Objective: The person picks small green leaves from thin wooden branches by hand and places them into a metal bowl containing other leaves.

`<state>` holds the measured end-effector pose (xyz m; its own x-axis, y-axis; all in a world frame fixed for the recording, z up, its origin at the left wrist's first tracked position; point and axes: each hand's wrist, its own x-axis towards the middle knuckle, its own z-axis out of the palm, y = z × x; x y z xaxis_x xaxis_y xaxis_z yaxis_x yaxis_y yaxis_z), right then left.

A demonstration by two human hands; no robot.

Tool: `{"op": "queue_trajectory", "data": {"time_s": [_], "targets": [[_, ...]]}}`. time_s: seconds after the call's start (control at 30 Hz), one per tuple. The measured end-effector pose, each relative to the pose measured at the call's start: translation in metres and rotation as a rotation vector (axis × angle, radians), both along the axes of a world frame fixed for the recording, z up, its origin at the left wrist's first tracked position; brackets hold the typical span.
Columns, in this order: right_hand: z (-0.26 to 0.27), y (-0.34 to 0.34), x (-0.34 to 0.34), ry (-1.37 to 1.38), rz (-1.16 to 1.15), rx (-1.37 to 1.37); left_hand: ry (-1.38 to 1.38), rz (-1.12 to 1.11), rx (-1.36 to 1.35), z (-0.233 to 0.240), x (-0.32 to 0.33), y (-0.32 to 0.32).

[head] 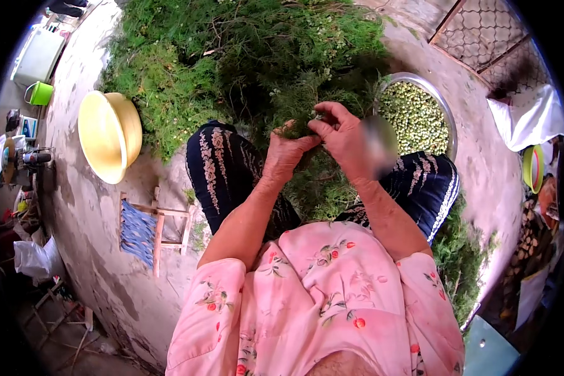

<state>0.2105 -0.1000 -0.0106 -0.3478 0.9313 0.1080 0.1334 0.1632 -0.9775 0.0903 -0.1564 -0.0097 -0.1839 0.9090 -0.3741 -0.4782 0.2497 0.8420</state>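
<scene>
My left hand (284,152) is closed around a green conifer sprig, its thumb pointing towards the other hand. My right hand (340,136) is at the same sprig, thumb and index finger brought together at a small pale cone or berry; part of this hand is blurred. Both hands are above my lap, at the near edge of a large heap of cut conifer branches (183,89). Right of my right hand is a round metal basin (452,127), filled with small green cones or berries (416,117).
A yellow plastic basin (131,129) rests on the concrete floor at left, above a folding stool with a blue woven seat (138,232). A bright green bucket (41,93) stands at far left. More cut branches (456,263) lie at right; a metal-framed mesh (484,33) is at upper right.
</scene>
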Motion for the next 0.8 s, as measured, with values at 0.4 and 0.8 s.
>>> {"op": "queue_trajectory", "data": {"time_s": [0.4,0.8], "targets": [[0.006,0.001,0.013,0.337,-0.019,-0.642,-0.337,0.017,-0.025,-0.01,0.003,0.0],[0.01,-0.002,0.029,0.488,0.031,-0.66,-0.135,-0.009,-0.065,-0.016,0.004,0.008]]}}
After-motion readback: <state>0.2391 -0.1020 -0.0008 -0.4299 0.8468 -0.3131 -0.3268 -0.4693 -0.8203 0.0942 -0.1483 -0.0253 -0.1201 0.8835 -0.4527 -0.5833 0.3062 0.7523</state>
